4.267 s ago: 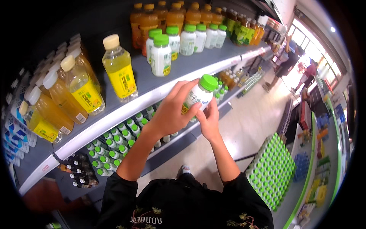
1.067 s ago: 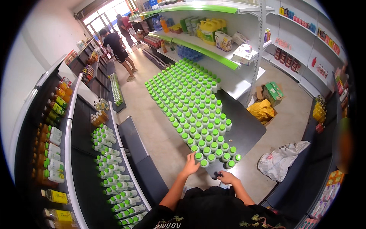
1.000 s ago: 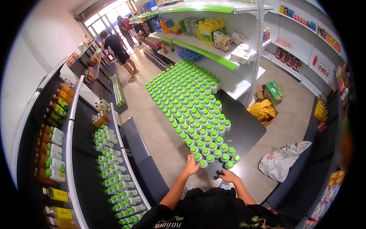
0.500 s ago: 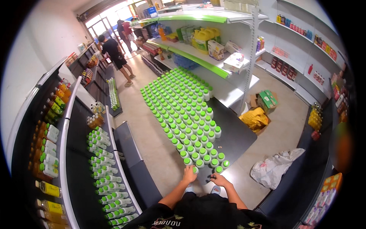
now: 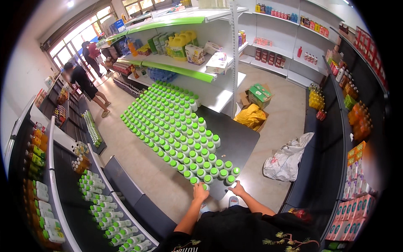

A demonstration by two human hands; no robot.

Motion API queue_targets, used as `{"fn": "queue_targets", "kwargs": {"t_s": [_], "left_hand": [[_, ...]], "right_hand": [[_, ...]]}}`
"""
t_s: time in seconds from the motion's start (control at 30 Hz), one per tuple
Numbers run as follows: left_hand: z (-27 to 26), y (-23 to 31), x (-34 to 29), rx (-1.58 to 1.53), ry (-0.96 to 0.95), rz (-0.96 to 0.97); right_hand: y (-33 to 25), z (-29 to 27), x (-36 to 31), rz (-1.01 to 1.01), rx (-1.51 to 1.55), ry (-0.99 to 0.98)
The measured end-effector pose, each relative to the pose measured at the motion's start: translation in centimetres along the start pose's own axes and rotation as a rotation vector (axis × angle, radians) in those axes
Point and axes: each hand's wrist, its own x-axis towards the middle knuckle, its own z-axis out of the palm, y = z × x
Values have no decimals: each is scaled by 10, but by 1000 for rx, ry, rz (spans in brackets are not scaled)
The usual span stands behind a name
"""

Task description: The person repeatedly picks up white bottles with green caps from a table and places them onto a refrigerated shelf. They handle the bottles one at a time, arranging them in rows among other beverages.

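Many white bottles with green caps (image 5: 193, 155) stand packed in rows on a dark table (image 5: 235, 134) in front of me. My left hand (image 5: 200, 193) is at the near edge of the rows, its fingers closed around a white bottle (image 5: 205, 187) with a green cap; the hand hides part of it. My right hand (image 5: 238, 190) is just beside the near right corner bottle (image 5: 230, 180). Its thumb and fingers are apart, and nothing shows between them.
White shelving with green edges (image 5: 172, 69) rises behind the table. On the right lie a green box (image 5: 259, 95), a yellow bag (image 5: 251, 119) and a white sack (image 5: 287, 157). Dark shelves (image 5: 119, 178) with more bottles run along the left. A person (image 5: 86, 84) stands far left.
The view has turned to the right, so the scene sits farther left. My right hand's fingers have spread beside the corner bottle. My left hand stays at the near edge bottle.
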Motion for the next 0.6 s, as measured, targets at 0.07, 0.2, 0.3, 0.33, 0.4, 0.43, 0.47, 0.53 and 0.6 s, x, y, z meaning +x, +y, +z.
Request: {"fn": "queue_targets", "kwargs": {"t_s": [0.07, 0.2, 0.3, 0.33, 0.4, 0.43, 0.47, 0.53, 0.6], "left_hand": [[-4, 5, -2, 18, 22, 40], [-13, 17, -11, 53, 149, 156], [-20, 50, -18, 15, 169, 342], [-22, 58, -20, 11, 136, 388], [-15, 69, -24, -25, 33, 482], [-10, 73, -22, -52, -36, 535], [-3, 77, -23, -57, -83, 576], [9, 83, -24, -38, -148, 639], [18, 78, -24, 18, -191, 614]], "right_hand": [[-2, 3, 6, 48, 136, -47], [1, 21, 15, 69, 286, -56], [23, 33, 35, 39, 360, 15], [22, 40, 39, 24, 381, 33], [24, 48, 38, 6, 398, 72], [26, 53, 39, -3, 385, 111], [29, 55, 39, -8, 370, 155], [34, 63, 37, -66, 327, 249], [20, 63, 20, -37, 346, 209]]}}
